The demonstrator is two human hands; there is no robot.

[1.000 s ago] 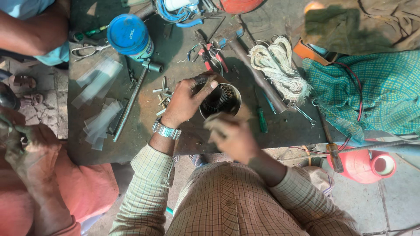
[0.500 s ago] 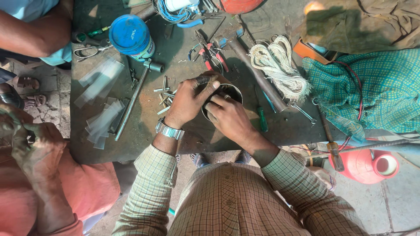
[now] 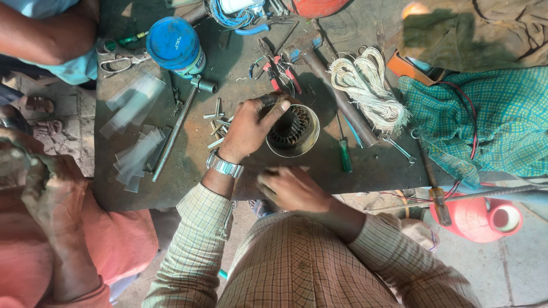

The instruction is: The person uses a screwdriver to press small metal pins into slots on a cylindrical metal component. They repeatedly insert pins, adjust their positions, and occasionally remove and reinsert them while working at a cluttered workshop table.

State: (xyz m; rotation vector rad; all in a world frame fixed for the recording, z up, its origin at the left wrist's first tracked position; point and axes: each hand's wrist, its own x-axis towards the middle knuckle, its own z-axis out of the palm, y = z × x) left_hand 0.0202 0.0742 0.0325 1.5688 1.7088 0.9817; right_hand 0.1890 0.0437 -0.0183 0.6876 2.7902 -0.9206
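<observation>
Motor stator [image 3: 294, 132]: left hand [image 3: 249, 126] grips rim; right hand [image 3: 290, 188] near, apart.

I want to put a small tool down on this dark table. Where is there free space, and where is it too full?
Bare table lies along the near edge, between the clear plastic strips and the left hand. Another patch sits between the blue tin and the red pliers. Around the round metal stator and wire coil it is crowded.
</observation>
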